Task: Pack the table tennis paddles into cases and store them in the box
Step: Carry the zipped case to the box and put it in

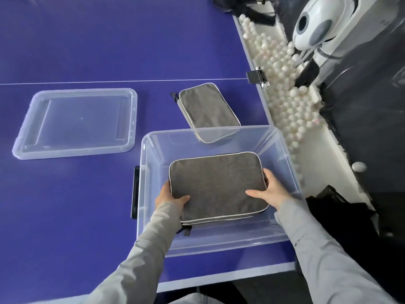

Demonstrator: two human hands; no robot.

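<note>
While both hands reached down into the clear plastic box (219, 244), they held 1 grey paddle case (217, 183) between them, low inside the box and roughly level; whether it touched the box floor could not be told. The left hand (169, 197) gripped the case's left edge with its thumb laid flat on the grey fabric, and its fingers were hidden beneath the case, so their state could not be told. The right hand (268, 189) gripped the right edge, thumb stretched across the top and fingers (267, 175) curled together around the white-piped rim. Both arms wore light grey sleeves (140, 249). A dark zip pull (187, 231) hung from the case's near left corner. The box stood at the near right part of the blue table (87, 40), with a black latch (135, 191) on its left side. Just beyond the box's far wall lay the other grey case (208, 108), flat on the table and angled, its near end seen through the clear plastic. Well to the left of the box, the clear lid (76, 122) rested flat on the table. A thin white line (131, 81) crossed the table beyond the lid. Along the table's right edge ran a trough filled with many white balls (282, 69), a black clamp (255, 76) gripped that edge, and a white rounded machine (313, 25) stood above the balls at the far right.
</note>
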